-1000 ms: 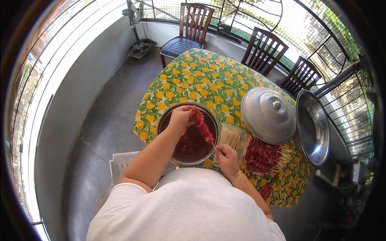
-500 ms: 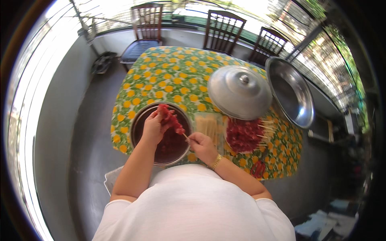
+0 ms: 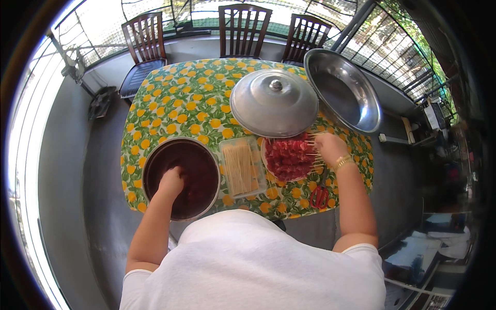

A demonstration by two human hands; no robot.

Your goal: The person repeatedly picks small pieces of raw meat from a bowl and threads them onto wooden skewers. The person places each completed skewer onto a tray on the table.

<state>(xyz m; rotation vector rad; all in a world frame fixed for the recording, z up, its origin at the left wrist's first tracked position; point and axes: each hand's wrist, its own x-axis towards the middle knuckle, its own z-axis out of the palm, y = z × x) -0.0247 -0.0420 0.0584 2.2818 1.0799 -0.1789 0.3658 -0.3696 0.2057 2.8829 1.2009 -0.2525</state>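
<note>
Head camera view, clock read from the middle of the table, far edge at twelve. The left hand (image 3: 172,182) is inside a large, round, metal-rimmed pot (image 3: 149,175) at eight o'clock, over dark red contents (image 3: 199,192). Its fingers are bent and point down; whether they are together on a piece cannot be told, the fingertips being hidden.

The right hand (image 3: 330,148), with a gold-coloured bracelet (image 3: 343,161) at the wrist, is at the three o'clock side of a pale, round plate (image 3: 264,169) standing at four o'clock. Its fingers are bent at the pale stick ends (image 3: 313,157); whether they are clamped on a stick cannot be told. The red, skewered meat (image 3: 288,159) lies heaped on that plate, sticks pointing to three o'clock.

Between pot and plate, at six o'clock, a clear, rectangular plastic container (image 3: 261,184) holds bare, thin wooden skewers (image 3: 237,168). Red-handled scissors (image 3: 319,197) lie between four and five, near the plate. A domed, silver-grey metal lid (image 3: 274,108) with a knob sits at one o'clock, its near rim close to the meat. A wide, shiny steel basin (image 3: 333,88) stands tilted at two. Beneath is a yellow, green and white fruit-patterned tablecloth (image 3: 175,111).
</note>
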